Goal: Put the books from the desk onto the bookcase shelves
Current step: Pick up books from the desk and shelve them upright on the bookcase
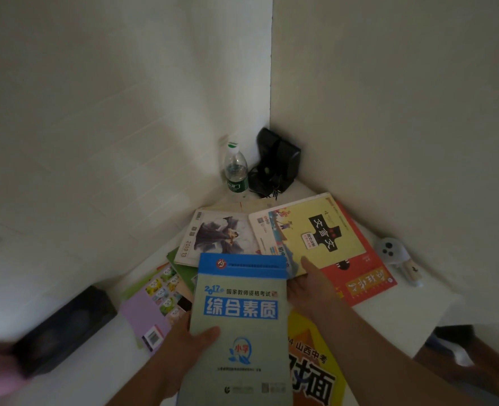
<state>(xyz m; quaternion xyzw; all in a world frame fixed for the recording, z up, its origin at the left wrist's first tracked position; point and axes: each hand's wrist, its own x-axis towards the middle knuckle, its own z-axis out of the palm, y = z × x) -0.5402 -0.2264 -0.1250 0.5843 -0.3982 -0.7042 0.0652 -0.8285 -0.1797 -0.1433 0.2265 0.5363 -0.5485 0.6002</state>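
Both hands are gripping the blue-and-grey book (239, 323), lifted above the white desk (389, 306): the left hand (184, 344) is clasping its left edge, thumb on the cover, and the right hand (309, 288) is holding its right edge. More books are lying scattered beneath, among them a yellow-and-red book (330, 244) and a purple book (151, 309). A water bottle (236, 171) and a black pouch (274, 162) are crowding the corner.
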